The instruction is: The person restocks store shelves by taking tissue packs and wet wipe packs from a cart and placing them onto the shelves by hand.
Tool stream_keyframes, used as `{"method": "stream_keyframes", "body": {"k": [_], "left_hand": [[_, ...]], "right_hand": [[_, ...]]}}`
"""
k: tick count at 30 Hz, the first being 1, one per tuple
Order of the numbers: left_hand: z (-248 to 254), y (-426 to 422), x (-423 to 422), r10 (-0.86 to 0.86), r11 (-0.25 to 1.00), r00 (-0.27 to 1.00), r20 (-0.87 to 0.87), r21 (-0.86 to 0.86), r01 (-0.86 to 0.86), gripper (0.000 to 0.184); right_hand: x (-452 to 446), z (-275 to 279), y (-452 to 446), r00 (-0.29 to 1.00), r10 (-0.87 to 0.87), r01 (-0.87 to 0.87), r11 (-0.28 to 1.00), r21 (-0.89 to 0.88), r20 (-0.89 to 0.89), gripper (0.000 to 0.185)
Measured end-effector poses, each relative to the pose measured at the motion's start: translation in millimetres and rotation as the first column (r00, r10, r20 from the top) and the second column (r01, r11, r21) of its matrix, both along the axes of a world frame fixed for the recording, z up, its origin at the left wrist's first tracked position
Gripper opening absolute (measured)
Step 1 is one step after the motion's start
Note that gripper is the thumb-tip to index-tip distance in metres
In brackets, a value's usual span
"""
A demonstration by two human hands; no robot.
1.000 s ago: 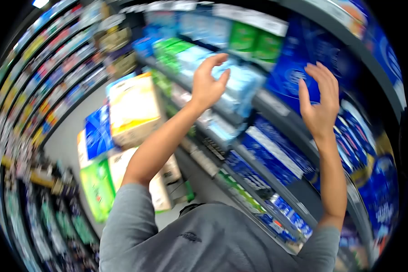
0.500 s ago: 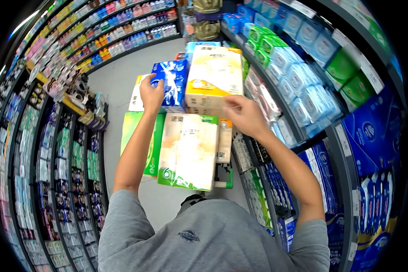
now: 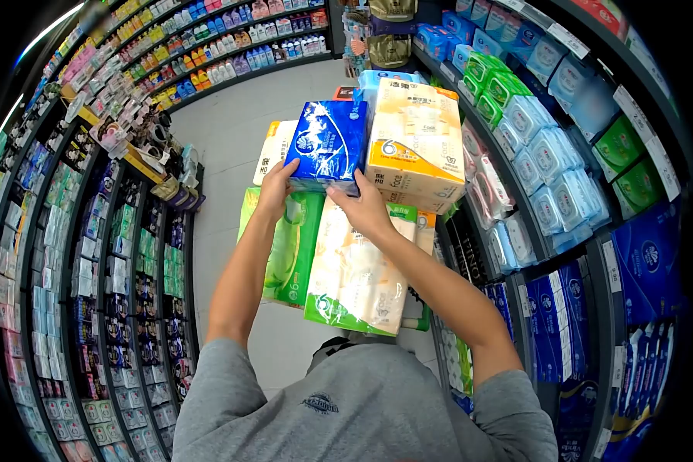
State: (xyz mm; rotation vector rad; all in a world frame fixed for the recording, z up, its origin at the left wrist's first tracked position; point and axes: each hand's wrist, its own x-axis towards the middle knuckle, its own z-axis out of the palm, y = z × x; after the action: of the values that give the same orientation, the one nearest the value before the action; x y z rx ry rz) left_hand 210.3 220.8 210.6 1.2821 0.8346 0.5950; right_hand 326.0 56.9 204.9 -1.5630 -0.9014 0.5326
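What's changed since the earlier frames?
Both hands were raised at the right-hand shelves, then came over the packs. Now the left hand and right hand hold the blue pack by its near corners; lift unclear. Unchanged: yellow-and-white pack right of it.

Wearing lightly creased grey tee w/ short slvs cut above elbows, plus small dk logo printed on chest, incl. lettering.

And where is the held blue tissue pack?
Head view, upper middle: the blue pack is between left hand and right hand, left of the large orange-edged pack.
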Motion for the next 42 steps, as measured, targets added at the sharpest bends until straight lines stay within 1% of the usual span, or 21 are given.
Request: {"method": "stream_keyframes", "body": {"k": [1, 4, 8, 9, 10, 12, 15, 19, 21, 23, 25, 26, 28, 29, 31, 32, 36, 37, 39, 40, 42], "left_hand": [[6, -3, -2, -0.009, 1.0, 1.0, 0.002, 0.001, 0.009, 0.038], [12, -7, -3, 0.079, 0.975, 0.937, 0.34, -0.221, -0.002, 0.029], [27, 5, -12, 0.004, 0.981, 0.83, 0.558, -0.163, 0.105, 0.03], [24, 22, -11, -0.09, 0.973, 0.793, 0.603, -0.117, 0.199, 0.048], [54, 2, -8, -0.139, 0.966, 0.73, 0.669, -0.071, 0.25, 0.05], [77, 0, -2, -0.211, 0.972, 0.629, 0.748, 0.089, 0.22, 0.051], [105, 2, 16, -0.171, 0.942, 0.537, 0.826, -0.023, 0.336, 0.054], [158, -64, 66, -0.401, 0.878, 0.417, 0.815, 0.211, 0.43, 0.059], [172, -90, 99, -0.502, 0.813, 0.359, 0.787, 0.288, 0.507, 0.06], [185, -133, 128, -0.498, 0.801, 0.335, 0.8, 0.277, 0.53, 0.06], [193, -176, 153, -0.49, 0.777, 0.342, 0.801, 0.224, 0.588, 0.064], [186, -191, 171, -0.427, 0.81, 0.448, 0.786, 0.112, 0.576, 0.068], [149, -214, 206, -0.495, 0.559, 0.382, 0.781, -0.05, 0.828, 0.06], [131, -235, 221, -0.586, 0.529, 0.368, 0.722, -0.003, 0.849, 0.061], [140, -278, 230, -0.73, 0.376, 0.158, 0.665, 0.197, 0.905, 0.064], [147, -291, 238, -0.771, 0.349, 0.118, 0.625, 0.26, 0.9, 0.065], [186, -346, 261, -0.873, 0.349, 0.042, 0.486, 0.562, 0.75, 0.064], [192, -355, 269, -0.905, 0.338, 0.057, 0.421, 0.634, 0.696, 0.064], [201, -366, 288, -0.966, 0.255, 0.155, 0.205, 0.7, 0.667, 0.065], [205, -375, 293, -0.969, 0.245, 0.143, 0.2, 0.738, 0.629, 0.064], [212, -391, 292, -0.96, 0.278, 0.142, 0.24, 0.8, 0.532, 0.062]], "right_hand": [[0, 0, 1, 1.0, -0.009, 0.009, 1.0, 0.001, 0.002, 0.074], [-6, 1, -1, 0.997, 0.017, -0.023, 0.996, 0.082, 0.069, 0.073], [-1, 12, -12, 0.978, 0.027, -0.088, 0.953, 0.288, 0.208, 0.07], [-2, 30, -19, 0.981, 0.002, -0.06, 0.954, 0.293, 0.195, 0.069], [6, 43, -26, 0.943, -0.076, -0.023, 0.957, 0.289, 0.324, 0.072], [16, 72, -36, 0.922, -0.255, 0.173, 0.944, 0.281, 0.29, 0.091], [45, 138, -77, 0.938, -0.345, 0.277, 0.812, 0.514, 0.041, 0.108], [76, 175, -160, 0.984, -0.178, 0.149, 0.844, 0.516, 0.007, 0.108], [81, 194, -210, 0.999, -0.051, 0.037, 0.889, 0.457, 0.018, 0.093], [79, 205, -253, 0.981, -0.172, 0.137, 0.94, 0.312, 0.087, 0.086], [81, 205, -287, 0.891, -0.367, 0.276, 0.906, 0.32, 0.269, 0.084], [77, 209, -307, 0.832, -0.444, 0.33, 0.878, 0.346, 0.333, 0.083], [71, 215, -344, 0.741, -0.55, 0.39, 0.82, 0.418, 0.387, 0.08], [68, 217, -363, 0.65, -0.598, 0.429, 0.798, 0.423, 0.469, 0.079], [64, 219, -398, 0.531, -0.621, 0.477, 0.781, 0.403, 0.577, 0.081], [62, 218, -412, 0.524, -0.633, 0.518, 0.768, 0.377, 0.57, 0.085], [62, 223, -464, 0.185, -0.593, 0.714, 0.629, 0.307, 0.784, 0.103], [62, 225, -468, 0.119, -0.613, 0.684, 0.621, 0.383, 0.781, 0.093], [53, 238, -481, 0.256, -0.609, 0.71, 0.646, 0.281, 0.751, 0.112], [44, 245, -476, 0.158, -0.65, 0.804, 0.521, 0.285, 0.744, 0.11], [48, 244, -488, 0.071, -0.603, 0.814, 0.495, 0.303, 0.795, 0.102]]}}
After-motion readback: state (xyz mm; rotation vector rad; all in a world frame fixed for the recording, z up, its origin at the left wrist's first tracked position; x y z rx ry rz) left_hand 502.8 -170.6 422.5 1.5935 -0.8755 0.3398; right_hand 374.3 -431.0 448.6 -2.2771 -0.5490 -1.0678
